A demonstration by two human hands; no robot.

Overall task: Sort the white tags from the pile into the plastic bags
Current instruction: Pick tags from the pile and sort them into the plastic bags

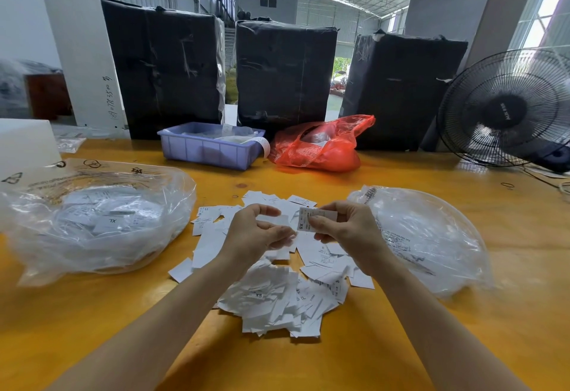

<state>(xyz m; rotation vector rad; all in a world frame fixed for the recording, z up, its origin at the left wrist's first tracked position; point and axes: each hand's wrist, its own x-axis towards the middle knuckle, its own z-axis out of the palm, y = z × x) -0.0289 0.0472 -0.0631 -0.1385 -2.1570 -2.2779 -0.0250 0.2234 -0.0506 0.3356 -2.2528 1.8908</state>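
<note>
A pile of white tags [277,295] lies spread on the yellow table in front of me. My right hand [345,230] pinches a small stack of white tags [311,219] marked XS above the pile. My left hand [256,233] hovers beside it with curled fingers, and whether it holds a tag I cannot tell. A clear plastic bag [92,221] on the left holds several tags, one marked XL. Another clear plastic bag [431,236] lies on the right, beside my right hand.
A purple plastic bin [209,151] and a red plastic bag [320,147] stand at the table's back. Three black wrapped boxes [283,73] rise behind them. A black fan [505,110] sits at the back right. A white container [24,147] is far left.
</note>
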